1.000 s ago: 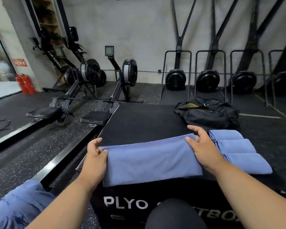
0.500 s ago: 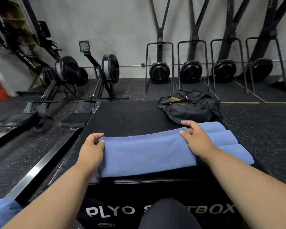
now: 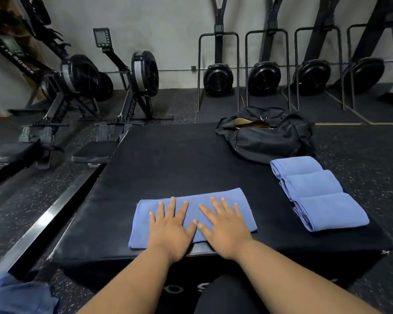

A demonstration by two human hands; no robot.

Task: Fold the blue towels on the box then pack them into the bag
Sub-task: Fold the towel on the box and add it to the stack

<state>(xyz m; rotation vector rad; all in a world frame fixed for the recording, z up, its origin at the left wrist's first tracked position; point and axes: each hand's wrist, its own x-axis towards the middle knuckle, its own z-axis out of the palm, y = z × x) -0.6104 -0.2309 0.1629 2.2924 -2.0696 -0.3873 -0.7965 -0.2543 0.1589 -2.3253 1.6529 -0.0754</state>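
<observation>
— Where was the folded blue cloth towel (image 3: 192, 220) seen?

— It was laid flat near the front edge of the black padded box (image 3: 168, 164), pressed under the left hand (image 3: 171, 232) and the right hand (image 3: 225, 228), fingers straight and spread, nothing grasped.

— And the rest?

— Three folded blue towels (image 3: 315, 191) were lined up on the box's right side, the black duffel bag (image 3: 266, 137) behind them.

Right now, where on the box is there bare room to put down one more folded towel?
Bare top lies between the flat towel under both hands and the bag, left of the three folded towels. The right edge is crowded.
</observation>
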